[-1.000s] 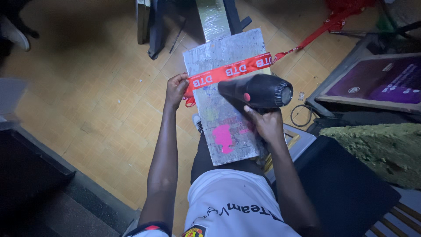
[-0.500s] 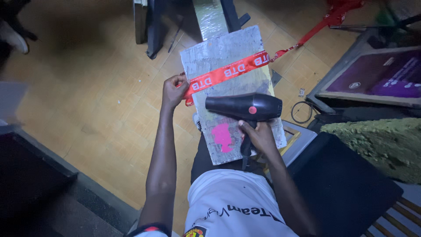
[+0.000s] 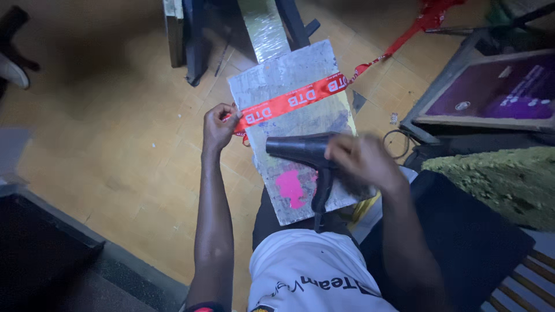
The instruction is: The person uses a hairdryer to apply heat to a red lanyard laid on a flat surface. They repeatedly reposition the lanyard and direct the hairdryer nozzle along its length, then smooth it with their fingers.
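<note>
Head view: your left hand [image 3: 218, 125] pinches the end of the red printed ribbon [image 3: 292, 102] at the grey board's [image 3: 289, 72] left edge. Your right hand [image 3: 361, 163], blurred, grasps the black hair dryer [image 3: 309, 156] over the board's near half, beside a pink patch [image 3: 291, 188].

- Red ribbon [image 3: 292, 103]: a long flat band with pale lettering, stretched slantwise across the grey board [image 3: 289, 75]; its near end is pinched between the left hand's fingers [image 3: 222, 115], the far end trails off past the board's opposite edge
- Black hair dryer [image 3: 303, 150]: lying across the board just below the ribbon, barrel jutting out from under the right hand's fingers [image 3: 341, 151], handle hanging down beneath them; the right hand is blurred
</note>
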